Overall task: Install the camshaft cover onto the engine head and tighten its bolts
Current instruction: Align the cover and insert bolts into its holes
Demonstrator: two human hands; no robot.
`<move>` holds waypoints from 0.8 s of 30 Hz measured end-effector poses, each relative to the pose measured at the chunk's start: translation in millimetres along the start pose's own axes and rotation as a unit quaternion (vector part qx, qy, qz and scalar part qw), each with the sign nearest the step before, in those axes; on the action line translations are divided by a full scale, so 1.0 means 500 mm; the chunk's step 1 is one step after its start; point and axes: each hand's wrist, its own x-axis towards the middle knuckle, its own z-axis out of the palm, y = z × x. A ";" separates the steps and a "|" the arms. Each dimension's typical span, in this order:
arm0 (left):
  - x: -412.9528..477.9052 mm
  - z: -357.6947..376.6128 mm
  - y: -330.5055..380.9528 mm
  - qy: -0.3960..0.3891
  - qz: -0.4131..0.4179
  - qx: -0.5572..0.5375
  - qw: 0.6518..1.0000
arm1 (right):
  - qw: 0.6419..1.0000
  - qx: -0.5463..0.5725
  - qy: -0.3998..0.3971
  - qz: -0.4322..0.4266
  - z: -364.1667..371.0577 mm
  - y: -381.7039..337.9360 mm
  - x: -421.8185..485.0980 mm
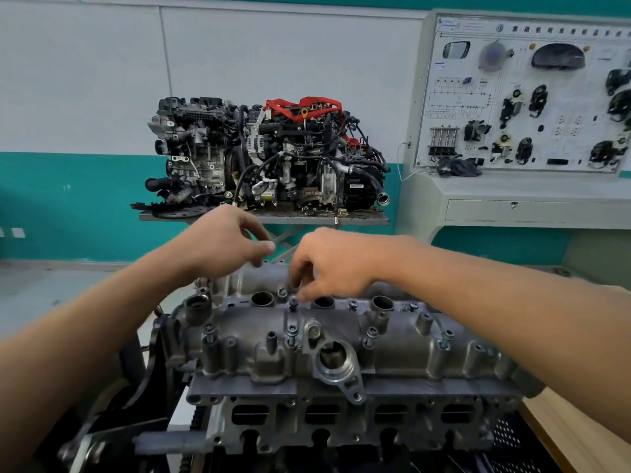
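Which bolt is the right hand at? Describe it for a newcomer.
Find the grey camshaft cover on the foreground engine, then its row of round wells. The bolt stands between the left and middle wells, at the fingertips of the right hand, dark-headed where its neighbours shine.

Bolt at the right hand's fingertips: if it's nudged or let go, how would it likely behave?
The bolt looks small and metal, so probably light and rigid. It stands proud of the cover, so it is likely barely threaded and apt to wobble. Round, it would probably roll off the cover's curved top if the right hand dropped it.
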 end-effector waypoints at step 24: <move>-0.039 -0.009 -0.066 -0.053 -0.106 -0.049 0.992 | 0.985 -0.139 -0.084 0.056 0.035 -0.034 0.065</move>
